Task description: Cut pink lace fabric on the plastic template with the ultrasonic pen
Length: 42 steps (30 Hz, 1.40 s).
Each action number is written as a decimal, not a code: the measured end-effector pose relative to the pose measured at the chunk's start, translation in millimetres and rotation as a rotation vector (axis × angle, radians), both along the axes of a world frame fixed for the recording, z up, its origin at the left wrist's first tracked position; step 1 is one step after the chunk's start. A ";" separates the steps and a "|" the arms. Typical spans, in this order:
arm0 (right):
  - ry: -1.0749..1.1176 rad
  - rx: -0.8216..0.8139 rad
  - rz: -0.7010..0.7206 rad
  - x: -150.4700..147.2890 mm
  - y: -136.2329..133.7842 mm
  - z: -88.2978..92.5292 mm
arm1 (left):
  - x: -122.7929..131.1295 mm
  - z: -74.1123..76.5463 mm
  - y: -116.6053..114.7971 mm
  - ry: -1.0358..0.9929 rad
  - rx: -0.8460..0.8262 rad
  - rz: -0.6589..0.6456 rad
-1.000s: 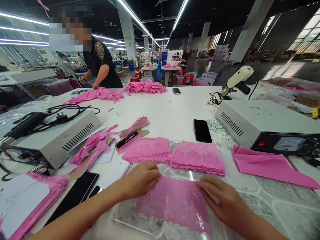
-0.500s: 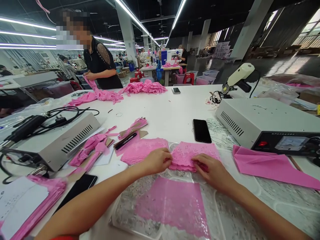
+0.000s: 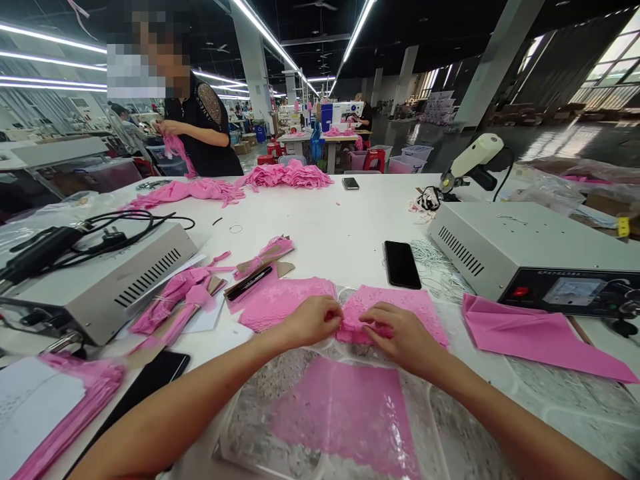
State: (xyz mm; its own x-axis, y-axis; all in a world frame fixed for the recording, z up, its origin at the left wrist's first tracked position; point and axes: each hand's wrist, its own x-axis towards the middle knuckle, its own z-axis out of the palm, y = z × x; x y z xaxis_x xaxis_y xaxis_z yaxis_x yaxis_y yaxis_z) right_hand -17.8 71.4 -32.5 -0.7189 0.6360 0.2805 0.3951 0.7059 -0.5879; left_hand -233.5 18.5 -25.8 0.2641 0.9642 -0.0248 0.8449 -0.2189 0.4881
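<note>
Two stacks of pink lace pieces lie side by side, the left stack (image 3: 280,303) and the right stack (image 3: 415,307). At the near left corner of the right stack, my left hand (image 3: 317,321) pinches the lace edge. My right hand (image 3: 395,330) rests over the same stack's front edge, thumb and fingers closed on the lace, closer to my left hand. Nearer to me, a pink sheet (image 3: 345,413) lies flat under or in a clear plastic layer (image 3: 265,427).
Grey machine boxes stand at left (image 3: 105,280) and right (image 3: 540,247). A black phone (image 3: 403,265), a marker (image 3: 249,283), tied pink bundles (image 3: 170,300) and folded pink fabric (image 3: 540,333) lie around. Across the table, a person (image 3: 203,127) holds pink fabric.
My right hand has moved left along the lace edge, toward my left hand. The person across the table has lifted the pink fabric higher.
</note>
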 end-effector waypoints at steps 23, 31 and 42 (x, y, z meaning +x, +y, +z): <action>-0.013 -0.108 0.034 -27.2 8.5 -11.1 | -0.4 -6.2 0.3 -0.055 0.010 0.033; -0.001 -0.190 0.019 -29.6 15.3 -12.2 | -1.0 -8.8 -1.8 -0.050 0.132 0.041; 0.116 -0.394 -0.042 -30.3 21.0 -1.0 | 0.6 -14.1 -12.8 0.071 0.326 -0.068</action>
